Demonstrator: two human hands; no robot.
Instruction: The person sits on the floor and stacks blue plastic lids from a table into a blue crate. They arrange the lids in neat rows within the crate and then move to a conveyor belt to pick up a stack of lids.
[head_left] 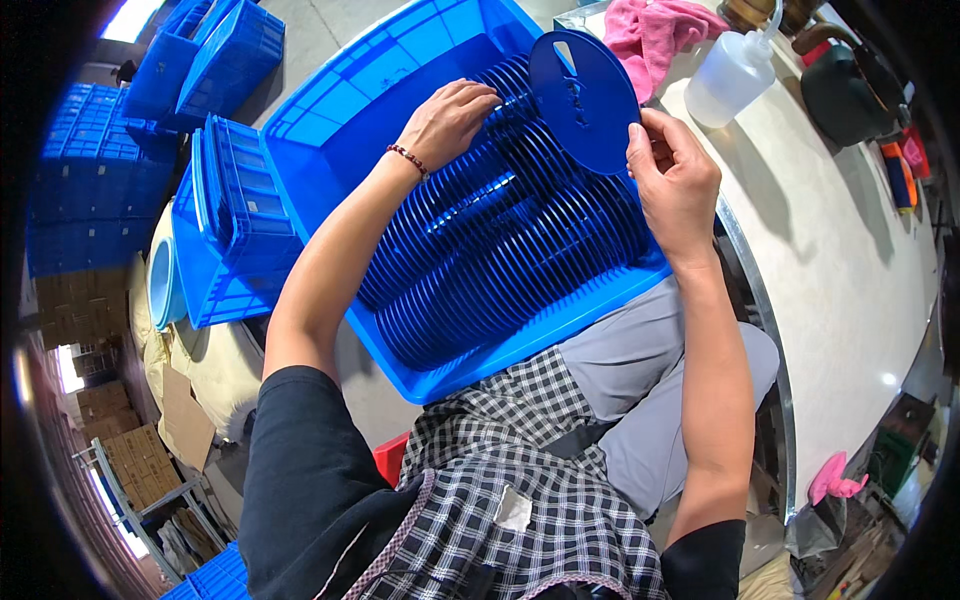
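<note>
My right hand (676, 178) pinches the edge of a round, flat blue disc (585, 105) between thumb and fingers. The disc is held up above the right side of a blue plastic crate (385, 85), and a slot and small cut-outs show in it. Inside the crate, similar dark blue discs (470, 270) stand on edge in close-packed rows. My left hand (450, 120) is at the far part of these rows, its fingers bent and close together by the discs. Its fingertips are partly hidden, so I cannot make out what they hold. The crate rests over my lap.
At the right is a pale worktable (820, 260) with a metal edge. On it are a pink cloth (655, 40), a translucent squeeze bottle (733, 78) and a dark kettle-like container (848, 95). Blue crates (100, 170) are stacked at the left, near cardboard boxes (140, 465).
</note>
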